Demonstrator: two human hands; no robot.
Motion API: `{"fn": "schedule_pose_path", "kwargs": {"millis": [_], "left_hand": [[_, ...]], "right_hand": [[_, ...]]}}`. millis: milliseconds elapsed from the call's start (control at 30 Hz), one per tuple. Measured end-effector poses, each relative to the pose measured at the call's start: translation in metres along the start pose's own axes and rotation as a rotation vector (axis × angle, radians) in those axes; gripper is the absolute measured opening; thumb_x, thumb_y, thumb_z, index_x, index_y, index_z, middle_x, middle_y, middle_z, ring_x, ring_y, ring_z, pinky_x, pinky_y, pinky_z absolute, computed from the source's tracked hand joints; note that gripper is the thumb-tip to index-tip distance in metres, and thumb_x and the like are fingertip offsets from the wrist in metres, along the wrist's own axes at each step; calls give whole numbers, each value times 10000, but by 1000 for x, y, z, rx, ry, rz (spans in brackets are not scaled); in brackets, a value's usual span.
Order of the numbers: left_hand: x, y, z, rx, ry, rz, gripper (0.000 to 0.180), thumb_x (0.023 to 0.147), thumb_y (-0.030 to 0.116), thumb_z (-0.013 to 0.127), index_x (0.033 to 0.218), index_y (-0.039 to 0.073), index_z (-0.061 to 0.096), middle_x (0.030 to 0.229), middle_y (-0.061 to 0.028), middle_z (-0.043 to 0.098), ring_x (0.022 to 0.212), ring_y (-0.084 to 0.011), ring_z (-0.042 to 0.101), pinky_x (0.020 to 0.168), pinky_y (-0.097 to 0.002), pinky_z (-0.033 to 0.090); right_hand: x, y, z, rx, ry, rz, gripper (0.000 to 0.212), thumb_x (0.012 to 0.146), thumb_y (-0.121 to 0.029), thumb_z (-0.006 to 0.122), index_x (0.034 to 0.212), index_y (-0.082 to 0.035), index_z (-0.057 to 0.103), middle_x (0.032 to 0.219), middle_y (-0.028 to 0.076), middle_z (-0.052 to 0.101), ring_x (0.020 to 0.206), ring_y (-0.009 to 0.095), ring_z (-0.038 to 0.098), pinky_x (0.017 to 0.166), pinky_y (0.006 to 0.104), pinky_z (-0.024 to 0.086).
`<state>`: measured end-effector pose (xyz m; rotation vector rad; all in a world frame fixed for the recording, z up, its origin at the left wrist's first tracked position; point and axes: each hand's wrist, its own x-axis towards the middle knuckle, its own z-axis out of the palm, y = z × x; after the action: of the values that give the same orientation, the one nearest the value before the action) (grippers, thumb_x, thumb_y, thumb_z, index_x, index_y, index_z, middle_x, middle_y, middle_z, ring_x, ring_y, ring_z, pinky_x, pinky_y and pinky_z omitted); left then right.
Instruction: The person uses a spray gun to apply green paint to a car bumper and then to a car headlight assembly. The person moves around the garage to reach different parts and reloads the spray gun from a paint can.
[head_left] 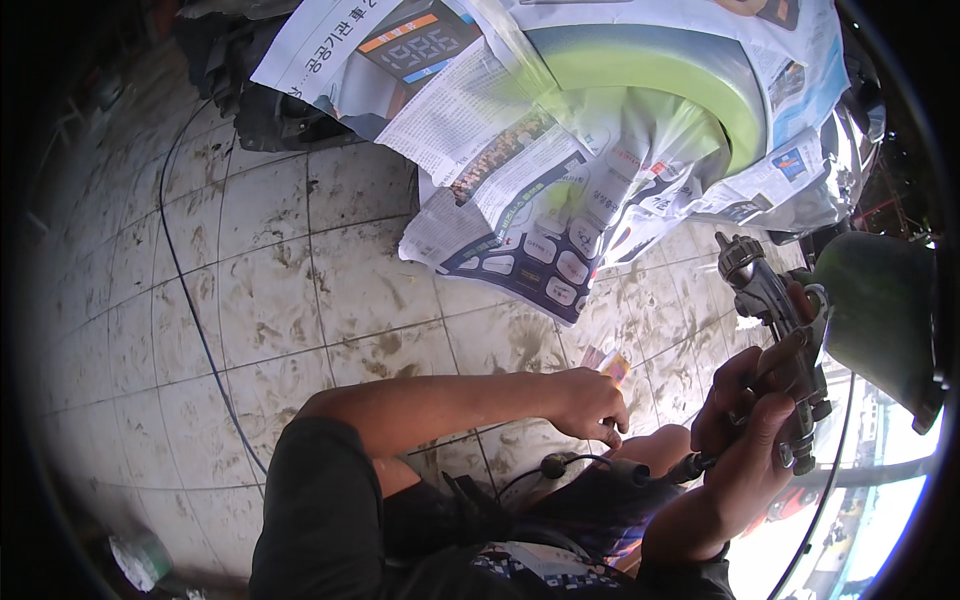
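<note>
My right hand (745, 420) is closed around the handle of a metal spray gun (765, 290) at the right. A large dark green cup (875, 315) sits beside the gun, and a hose fitting (690, 467) runs from its handle end. My left hand (590, 408) is near my knee with fingers curled in; I cannot make out whether anything is in them. Ahead of both hands is a curved car body panel (650, 65), grey with fresh-looking lime-green paint. Newspaper sheets (480, 140) surround it, with green overspray on some.
The tiled floor (380, 290) is smudged. A dark hose (190, 300) snakes along the left. Just beyond my left hand is a small yellow and pink printed piece (615, 368). A whitish-green container (140, 560) stands at lower left. Black sheeting (290, 125) lies by the newspaper.
</note>
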<state>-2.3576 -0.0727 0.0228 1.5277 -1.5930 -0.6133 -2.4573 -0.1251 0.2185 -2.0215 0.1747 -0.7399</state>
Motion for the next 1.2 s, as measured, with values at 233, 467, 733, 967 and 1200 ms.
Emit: {"fn": "schedule_pose_path", "kwargs": {"millis": [233,467,733,967,1200], "left_hand": [[-2,1,4,13,-52,-21,411,903,445,700,1102,91,767,996,-134,759,954,-329,716,828,-442,550],[-4,5,1,15,-77,-20,408,899,443,699,1089,88,770,964,-139,757,939,-332,718,815,-449,553],[-4,9,0,35,-96,-16,354,885,443,706,1041,136,789,900,-134,758,882,-331,723,798,-445,553],[-5,13,-1,50,-107,-33,360,891,451,703,1039,135,790,910,-116,765,883,-322,727,791,-438,555],[-6,10,-1,107,-107,-31,371,912,439,684,1061,114,782,925,-112,767,908,-324,726,806,-441,563]], "right_hand": [[-2,-23,12,96,-128,46,904,934,-673,596,1441,60,444,723,43,581,440,31,416,417,185,269],[11,-13,1,-33,10,37,783,978,-653,534,1281,67,582,774,104,640,414,45,445,380,181,284],[17,-18,3,-198,273,-8,732,974,-687,493,1068,26,625,763,42,585,428,29,386,384,197,222],[6,-22,23,-36,161,-16,725,993,-654,493,1128,53,580,752,74,565,389,50,363,352,204,200],[1,-33,35,19,-48,-7,897,917,-682,616,1420,43,453,879,173,681,434,50,428,395,185,264]]}}
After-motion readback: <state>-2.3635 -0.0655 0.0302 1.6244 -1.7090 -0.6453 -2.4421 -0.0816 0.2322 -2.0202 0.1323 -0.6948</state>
